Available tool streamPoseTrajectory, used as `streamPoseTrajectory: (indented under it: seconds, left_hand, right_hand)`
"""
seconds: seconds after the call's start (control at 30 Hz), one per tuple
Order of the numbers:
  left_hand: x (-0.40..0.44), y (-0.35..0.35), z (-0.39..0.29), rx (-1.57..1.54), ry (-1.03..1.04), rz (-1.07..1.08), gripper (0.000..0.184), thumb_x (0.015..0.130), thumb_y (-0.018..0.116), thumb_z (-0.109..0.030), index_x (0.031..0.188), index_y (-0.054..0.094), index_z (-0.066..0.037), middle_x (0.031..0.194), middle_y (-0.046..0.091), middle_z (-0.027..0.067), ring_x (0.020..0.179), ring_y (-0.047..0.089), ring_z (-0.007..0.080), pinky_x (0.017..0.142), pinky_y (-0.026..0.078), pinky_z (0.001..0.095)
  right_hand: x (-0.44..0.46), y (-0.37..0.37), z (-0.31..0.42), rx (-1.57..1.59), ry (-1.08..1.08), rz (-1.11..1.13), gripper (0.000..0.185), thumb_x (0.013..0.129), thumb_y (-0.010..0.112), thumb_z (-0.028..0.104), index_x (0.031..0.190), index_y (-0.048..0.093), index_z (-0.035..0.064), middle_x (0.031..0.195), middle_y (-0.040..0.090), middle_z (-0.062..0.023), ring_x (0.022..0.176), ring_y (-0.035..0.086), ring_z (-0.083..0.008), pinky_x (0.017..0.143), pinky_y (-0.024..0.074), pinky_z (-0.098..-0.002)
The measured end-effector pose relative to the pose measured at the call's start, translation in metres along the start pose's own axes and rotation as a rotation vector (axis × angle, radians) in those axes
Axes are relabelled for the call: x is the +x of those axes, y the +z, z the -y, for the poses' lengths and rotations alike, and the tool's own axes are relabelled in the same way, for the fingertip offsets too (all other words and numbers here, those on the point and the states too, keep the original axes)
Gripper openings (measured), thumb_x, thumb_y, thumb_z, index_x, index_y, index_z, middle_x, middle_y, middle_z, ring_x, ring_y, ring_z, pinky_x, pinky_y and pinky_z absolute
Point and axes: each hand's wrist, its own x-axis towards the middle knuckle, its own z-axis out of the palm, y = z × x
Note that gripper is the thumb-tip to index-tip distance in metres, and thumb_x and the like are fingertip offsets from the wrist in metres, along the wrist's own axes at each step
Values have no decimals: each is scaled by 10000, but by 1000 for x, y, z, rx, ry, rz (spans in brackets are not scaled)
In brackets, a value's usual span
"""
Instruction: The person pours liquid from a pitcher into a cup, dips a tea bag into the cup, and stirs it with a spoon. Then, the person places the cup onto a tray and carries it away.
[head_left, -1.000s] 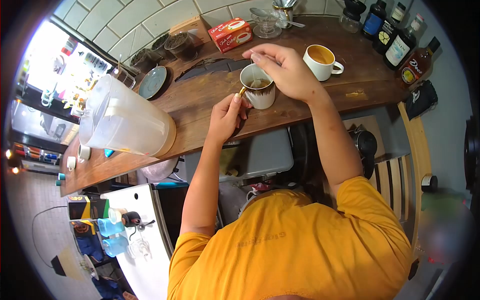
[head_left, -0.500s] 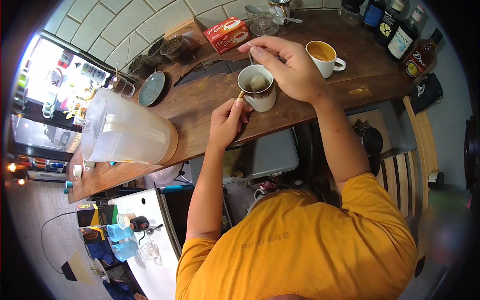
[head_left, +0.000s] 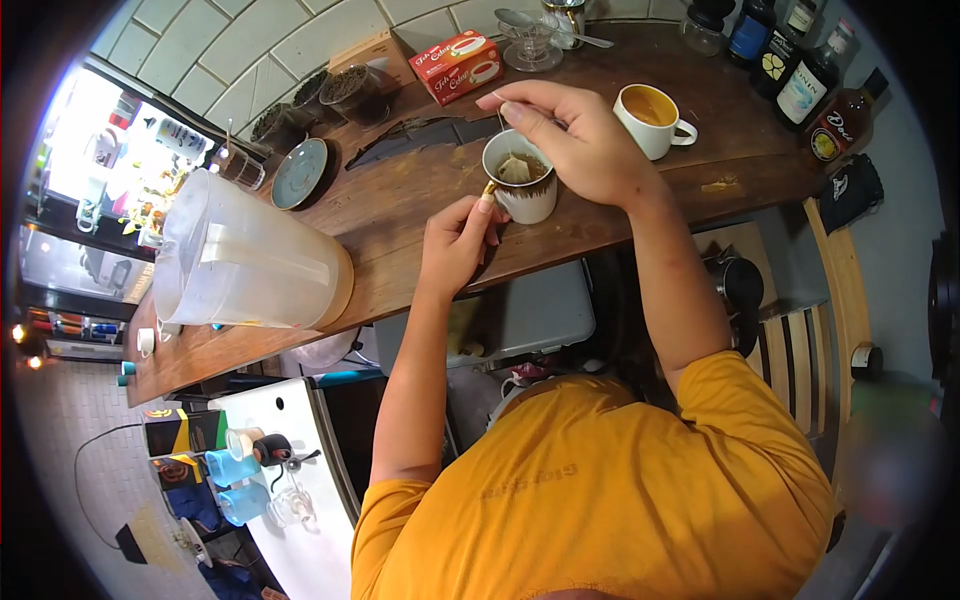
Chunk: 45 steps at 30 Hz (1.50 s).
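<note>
Teabag point(head_left: 517, 168) below the right fingers point(head_left: 532, 92)

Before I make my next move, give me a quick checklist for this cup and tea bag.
1. Left hand at the handle of the cup: ok.
2. String running up to the right hand: ok.
3. Tea bag inside the cup: ok, plainly visible.
4. Base of the cup resting on the counter: cannot tell.
5. Right hand clear of the mug: cannot tell; they appear very close in this view.
</note>
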Motion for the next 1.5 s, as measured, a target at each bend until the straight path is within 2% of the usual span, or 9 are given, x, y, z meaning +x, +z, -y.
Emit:
streamPoseTrajectory:
  seconds: [0.5,0.57,0.73,0.97,1.07,1.17,1.37,1.47,1.5]
  left_hand:
    - [1,0,2,0,22,1,341,974,509,-316,833,653,-41,583,532,-24,450,406,28,425,302,200]
    - [1,0,3,0,32,3,340,973,509,-317,834,653,-42,581,531,-25,450,407,28,423,301,200]
    - [0,0,1,-22,21,2,341,971,511,-321,835,650,-42,578,529,-25,451,410,29,423,302,200]
    - [0,0,1,11,23,-1,351,968,511,-337,835,652,-44,577,532,-21,452,417,34,426,312,199]
    - [-1,0,-2,11,25,-2,356,968,510,-342,836,653,-44,577,534,-20,455,420,35,428,317,203]
    - [-2,1,-2,16,15,-3,360,968,508,-345,837,654,-43,577,534,-20,457,423,36,431,322,205]
    - [-1,-1,0,31,15,5,357,968,507,-343,842,655,-44,578,536,-19,465,428,39,437,327,205]
    - [-1,-1,-1,27,19,3,356,968,506,-340,840,655,-43,579,538,-18,470,427,39,439,325,208]
    - [-2,0,-1,26,20,2,357,968,506,-339,837,655,-43,578,538,-18,473,426,39,441,324,210]
  right_hand:
    - [-4,-4,6,18,55,28,248,965,513,149,1126,634,5,1011,665,-21,879,558,-56,772,452,-217]
    - [-1,-6,14,25,-53,-64,252,965,514,151,1135,628,4,1008,665,-20,894,566,-61,795,453,-220]
    - [-9,-4,0,58,30,-33,260,968,514,160,1148,620,6,1006,659,-18,921,565,-54,812,452,-209]
    - [-12,-12,19,50,71,-47,257,963,527,165,1152,617,17,954,649,-16,769,535,-43,687,438,-182]
    - [-14,-10,13,148,93,-47,256,963,526,163,1159,615,24,829,608,29,693,480,-14,598,392,-166]
    - [-15,-1,-6,67,98,-74,263,961,533,176,1160,615,25,686,472,87,580,339,8,492,260,-173]
    - [-12,-10,24,211,82,-75,275,947,560,189,1151,611,11,784,579,40,659,470,8,536,355,-155]
    - [-14,-5,14,251,166,-35,267,944,565,179,1147,612,11,769,564,44,641,441,12,518,330,-159]
    - [-14,0,7,166,141,-37,265,945,563,181,1144,613,13,725,499,69,598,364,11,494,263,-174]
